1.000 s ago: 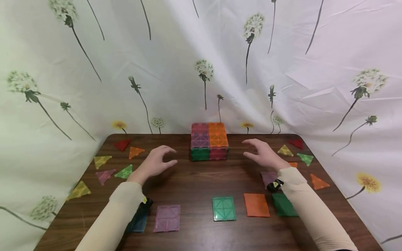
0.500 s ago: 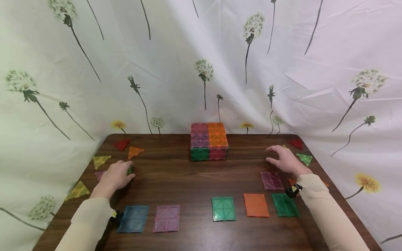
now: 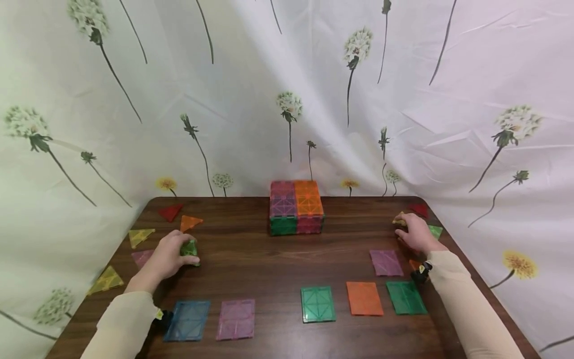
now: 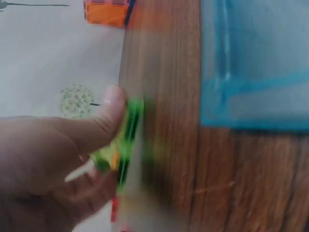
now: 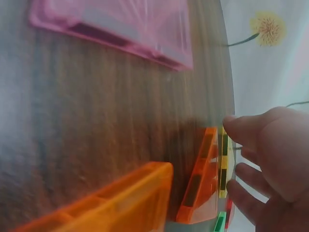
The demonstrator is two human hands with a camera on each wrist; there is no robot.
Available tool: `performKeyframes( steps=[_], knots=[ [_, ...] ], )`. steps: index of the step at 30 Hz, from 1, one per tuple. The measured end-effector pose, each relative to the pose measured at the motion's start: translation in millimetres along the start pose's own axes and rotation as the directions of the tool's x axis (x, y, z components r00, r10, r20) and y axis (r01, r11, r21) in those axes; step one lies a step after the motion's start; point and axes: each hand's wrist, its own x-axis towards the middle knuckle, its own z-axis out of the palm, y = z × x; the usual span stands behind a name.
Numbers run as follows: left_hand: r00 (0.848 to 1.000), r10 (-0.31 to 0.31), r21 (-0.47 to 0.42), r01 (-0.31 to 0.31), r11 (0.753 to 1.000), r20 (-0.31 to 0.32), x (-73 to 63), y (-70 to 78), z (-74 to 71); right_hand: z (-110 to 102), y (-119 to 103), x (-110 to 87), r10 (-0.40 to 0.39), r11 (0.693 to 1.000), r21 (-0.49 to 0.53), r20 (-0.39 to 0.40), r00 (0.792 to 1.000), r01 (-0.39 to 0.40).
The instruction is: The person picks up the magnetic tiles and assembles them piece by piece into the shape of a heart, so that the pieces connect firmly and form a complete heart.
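My left hand (image 3: 167, 255) grips a green triangular magnetic tile (image 3: 189, 251) between thumb and fingers, at the table's left side; in the left wrist view the green tile (image 4: 130, 123) is blurred, tilted up edge-on. At the right side, my right hand (image 3: 419, 233) has its thumb and fingers at opposite edges of a yellow triangular tile (image 3: 398, 218), partly hidden by the fingers. That yellow tile (image 5: 223, 166) also shows between thumb and fingers in the right wrist view. At the back middle stands a low box of magnetic tiles (image 3: 296, 205), purple and orange on top.
Loose triangles lie on both sides, among them a red tile (image 3: 170, 212), an orange tile (image 3: 191, 223) and a yellow tile (image 3: 105, 280). Squares lie nearer: blue (image 3: 187, 320), purple (image 3: 236, 319), green (image 3: 317, 304), orange (image 3: 364, 298). A patterned cloth (image 3: 242, 99) hangs behind the table.
Both hands moved outward from beside the tile box. The left hand took hold of the green triangle and tilted it up; the right hand closed in on the yellow triangle.
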Motion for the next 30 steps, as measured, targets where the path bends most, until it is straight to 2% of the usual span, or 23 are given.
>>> performKeyframes(
  steps=[3,6,8,11,14,17,23,26,30],
  knots=[
    [0.996,0.069,-0.03,-0.071,0.997,-0.062,1.5,3.8,7.6,-2,2,3.3,0.016,0.999,-0.028,0.003,1.0,-0.016],
    [0.991,0.103,-0.059,-0.108,0.992,-0.084,3.1,11.9,15.5,-9,1,2.5,0.05,0.998,-0.048,0.082,0.995,-0.046],
    [0.99,0.114,-0.082,-0.121,0.989,-0.079,4.8,19.0,18.4,-14,-1,-0.9,0.071,0.997,-0.052,0.163,0.984,-0.063],
    [0.99,0.128,-0.1,-0.134,0.986,-0.059,7.4,28.6,20.6,-18,-2,-5.9,0.049,0.998,-0.048,0.265,0.963,-0.038],
    [0.991,0.127,-0.099,-0.13,0.987,-0.032,10.7,36.0,20.7,-21,-2,-9.7,0.013,0.999,-0.051,0.321,0.947,0.003],
    [0.993,0.114,-0.094,-0.114,0.989,-0.005,14.0,40.9,20.3,-24,-2,-12.8,0.004,0.998,-0.06,0.344,0.939,0.018],
    [0.995,0.091,-0.1,-0.087,0.991,0.032,17.6,44.0,20.2,-26,2,-15.9,-0.002,0.997,-0.074,0.347,0.938,0.029],
    [0.995,0.089,-0.117,-0.084,0.99,0.045,19.3,47.1,21.6,-25,4,-16.3,0.021,0.997,-0.072,0.341,0.94,0.004],
    [0.993,0.1,-0.132,-0.091,0.987,0.061,24.0,55.1,25.6,-23,8,-14.4,0.007,0.995,-0.096,0.313,0.95,0.024]
  ],
)
